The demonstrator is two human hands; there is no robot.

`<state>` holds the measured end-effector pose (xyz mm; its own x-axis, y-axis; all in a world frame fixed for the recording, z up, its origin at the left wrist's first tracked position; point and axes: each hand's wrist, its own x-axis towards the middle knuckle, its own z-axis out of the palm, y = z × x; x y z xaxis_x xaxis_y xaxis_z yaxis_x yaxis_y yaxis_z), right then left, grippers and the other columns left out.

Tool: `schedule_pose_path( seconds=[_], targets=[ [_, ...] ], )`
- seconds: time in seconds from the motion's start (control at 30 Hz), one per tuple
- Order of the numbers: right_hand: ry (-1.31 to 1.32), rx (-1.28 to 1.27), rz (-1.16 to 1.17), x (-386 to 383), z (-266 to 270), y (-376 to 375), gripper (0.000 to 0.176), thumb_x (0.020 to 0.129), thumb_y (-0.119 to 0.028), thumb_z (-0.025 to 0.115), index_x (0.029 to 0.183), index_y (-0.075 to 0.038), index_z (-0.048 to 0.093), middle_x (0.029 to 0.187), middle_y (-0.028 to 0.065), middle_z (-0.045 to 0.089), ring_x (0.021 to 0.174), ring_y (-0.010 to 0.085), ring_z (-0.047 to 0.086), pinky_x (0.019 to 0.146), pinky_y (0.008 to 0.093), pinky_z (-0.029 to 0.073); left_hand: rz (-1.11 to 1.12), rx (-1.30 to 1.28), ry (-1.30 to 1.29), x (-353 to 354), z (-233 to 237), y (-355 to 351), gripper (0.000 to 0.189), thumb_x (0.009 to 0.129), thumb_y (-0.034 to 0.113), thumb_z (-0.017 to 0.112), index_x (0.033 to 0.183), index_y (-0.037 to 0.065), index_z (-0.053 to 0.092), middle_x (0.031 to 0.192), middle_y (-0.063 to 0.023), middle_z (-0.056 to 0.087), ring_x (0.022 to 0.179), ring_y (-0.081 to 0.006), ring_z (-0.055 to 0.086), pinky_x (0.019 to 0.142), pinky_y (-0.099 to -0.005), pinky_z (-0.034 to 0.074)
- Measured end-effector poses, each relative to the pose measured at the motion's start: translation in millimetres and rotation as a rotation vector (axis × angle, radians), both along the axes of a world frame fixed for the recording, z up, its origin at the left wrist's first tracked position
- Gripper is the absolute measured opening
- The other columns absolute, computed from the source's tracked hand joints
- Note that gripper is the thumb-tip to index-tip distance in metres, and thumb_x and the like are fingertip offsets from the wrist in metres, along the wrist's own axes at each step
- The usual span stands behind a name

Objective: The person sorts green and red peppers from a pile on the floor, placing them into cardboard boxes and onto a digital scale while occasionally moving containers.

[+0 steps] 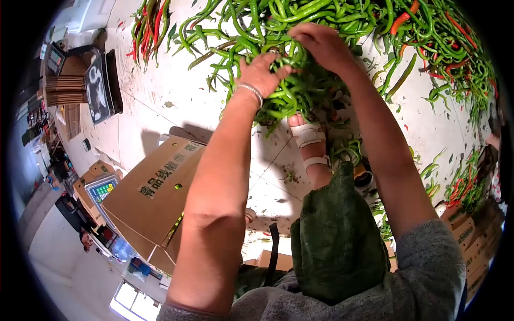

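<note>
Long green peppers (289, 99) lie in a heap on the pale floor, with a few red ones among them. My left hand (261, 74), with a bracelet at the wrist, rests on the near part of the heap, its fingers spread over green peppers. My right hand (324, 45) is just to the right and farther up, bent down over the same heap; its fingertips are partly hidden, and what it holds, if anything, cannot be made out. Below the hands is my foot in a white sandal (308, 135), touching the heap's edge.
A cardboard box (155, 187) stands at the left, beside my left forearm, near a scale (101, 188). A black-framed chair (99, 85) is farther left. Red peppers (151, 27) lie at the upper left. More mixed peppers (455, 53) spread at the right, above stacked cartons (471, 241).
</note>
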<state>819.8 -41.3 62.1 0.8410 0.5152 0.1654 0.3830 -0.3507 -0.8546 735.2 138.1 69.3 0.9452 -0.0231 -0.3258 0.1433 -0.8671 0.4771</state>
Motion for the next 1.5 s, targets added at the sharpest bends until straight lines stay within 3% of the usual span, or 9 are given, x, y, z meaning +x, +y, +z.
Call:
schedule_pose_path(
  seconds=[0.1,0.2,0.43,0.57,0.77,1.07,1.17,1.33,1.5],
  targets=[
    [-0.38,-0.679,0.427,29.4,-36.9,26.6,0.023,0.084,-0.022,0.053,0.094,-0.002,0.062,0.093,0.0155,0.063,0.085,0.0281,0.061,0.076,0.0368,0.048,-0.025,-0.071,-0.145,-33.9,1.8,-14.7,0.037,0.073,0.029,0.067,0.105,0.012,0.057,0.106,-0.0128,0.056,0.106,-0.0287,0.049,0.103,-0.0446,0.023],
    [0.338,-0.85,0.252,12.4,-25.0,50.8,0.023,0.076,-0.02,0.054,0.087,-0.003,0.066,0.096,0.0158,0.064,0.091,0.0312,0.061,0.078,0.039,0.049,-0.064,-0.064,-0.234,-77.3,4.5,-40.2,0.042,0.068,0.019,0.069,0.107,0.008,0.056,0.102,-0.0105,0.054,0.106,-0.027,0.045,0.105,-0.0456,0.021],
    [0.576,-0.574,-0.213,-8.5,-76.5,77.5,0.033,0.071,-0.029,0.059,0.091,-0.003,0.066,0.097,0.0169,0.064,0.088,0.0317,0.062,0.079,0.0361,0.048,-0.037,-0.02,-0.12,-104.0,19.4,-64.5,0.056,0.063,0.01,0.067,0.117,0.016,0.053,0.13,-0.0151,0.041,0.126,-0.0477,0.017,0.106,-0.0501,0.019],
    [0.968,-0.442,0.224,9.4,-74.0,64.8,0.032,0.062,-0.028,0.066,0.082,-0.003,0.065,0.085,0.0101,0.065,0.071,0.02,0.059,0.066,0.0333,0.046,-0.008,-0.024,-0.082,-112.4,25.3,-61.8,0.054,0.063,0.009,0.068,0.115,0.015,0.055,0.134,-0.0153,0.037,0.128,-0.048,0.014,0.105,-0.0508,0.019],
    [1.464,-0.084,0.151,8.3,-80.6,57.8,0.038,0.076,-0.03,0.067,0.105,-0.006,0.062,0.091,0.0068,0.064,0.071,0.0193,0.058,0.065,0.0348,0.046,0.107,-0.113,-0.202,-119.9,35.2,-42.9,0.045,0.066,0.008,0.067,0.11,0.013,0.058,0.136,-0.0153,0.035,0.129,-0.0434,0.019,0.107,-0.0484,0.017],
    [0.849,-0.135,-0.151,-56.0,66.2,-23.0,0.033,0.08,-0.031,0.055,0.082,0.001,0.06,0.068,0.0066,0.057,0.063,0.0149,0.049,0.063,0.0336,0.041,0.235,-0.359,-0.273,-123.3,59.4,-31.0,0.035,0.073,0.001,0.062,0.107,0.007,0.059,0.134,-0.0164,0.039,0.127,-0.0384,0.03,0.104,-0.0433,0.025],
    [0.722,-0.11,-0.257,-80.3,85.0,-51.2,0.033,0.081,-0.031,0.056,0.085,0.001,0.059,0.067,0.0053,0.055,0.063,0.014,0.048,0.062,0.0323,0.041,0.472,-0.752,-0.172,-121.0,70.5,-43.9,0.03,0.081,-0.001,0.055,0.11,0.003,0.056,0.125,-0.0129,0.049,0.112,-0.0229,0.049,0.093,-0.0314,0.037],
    [0.265,-0.124,-0.26,-67.0,60.7,-32.5,0.024,0.082,-0.023,0.06,0.094,-0.002,0.058,0.071,0.0015,0.058,0.062,0.0122,0.052,0.057,0.0288,0.042,0.689,-1.081,-0.172,-105.2,86.9,-64.2,0.025,0.087,-0.001,0.049,0.112,-0.001,0.053,0.114,-0.009,0.057,0.098,-0.016,0.057,0.086,-0.0254,0.042],
    [-0.013,-0.842,0.144,-16.5,-27.4,40.5,0.021,0.074,-0.01,0.057,0.094,-0.004,0.062,0.086,0.0152,0.064,0.076,0.0316,0.063,0.066,0.0407,0.05,0.726,-1.126,-0.133,-108.4,85.8,-53.5,0.02,0.087,0.001,0.05,0.107,0.0,0.056,0.104,-0.0085,0.062,0.095,-0.0161,0.058,0.084,-0.0271,0.045]
  ],
)
